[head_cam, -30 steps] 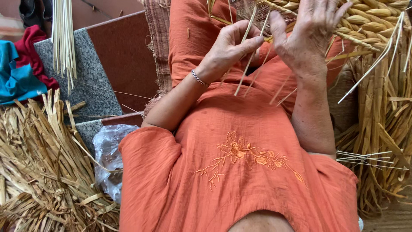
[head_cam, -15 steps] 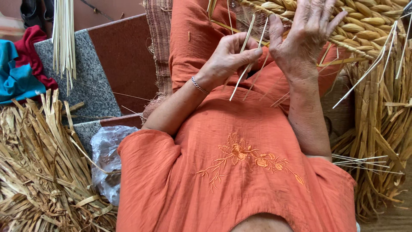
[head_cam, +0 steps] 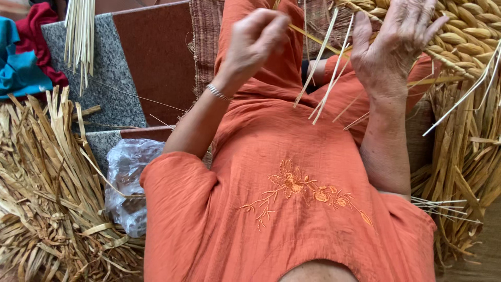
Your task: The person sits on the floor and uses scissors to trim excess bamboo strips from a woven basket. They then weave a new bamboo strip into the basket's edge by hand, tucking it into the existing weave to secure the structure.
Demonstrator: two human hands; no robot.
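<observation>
My left hand (head_cam: pixel 255 39), with a thin bracelet at the wrist, is closed in a pinch on a yellow straw strand (head_cam: pixel 313 39) that runs rightward to the weave. My right hand (head_cam: pixel 396 42) grips the edge of a woven straw piece (head_cam: pixel 464 31) at the top right, with its fingers spread over the braided rows. Several thin pale strips (head_cam: pixel 326 73) hang down from beside its thumb over my orange garment (head_cam: pixel 292 183).
A heap of dried straw leaves (head_cam: pixel 47 193) lies at the left and another (head_cam: pixel 469 156) at the right. A crumpled clear plastic bag (head_cam: pixel 128 183) sits by my left elbow. Pale sticks (head_cam: pixel 78 31) rest on grey stone tiles (head_cam: pixel 109 89). Blue and red cloth (head_cam: pixel 23 62) lies far left.
My left hand has moved up and to the left, away from the right hand, drawing the yellow strand out. The right hand stays on the weave.
</observation>
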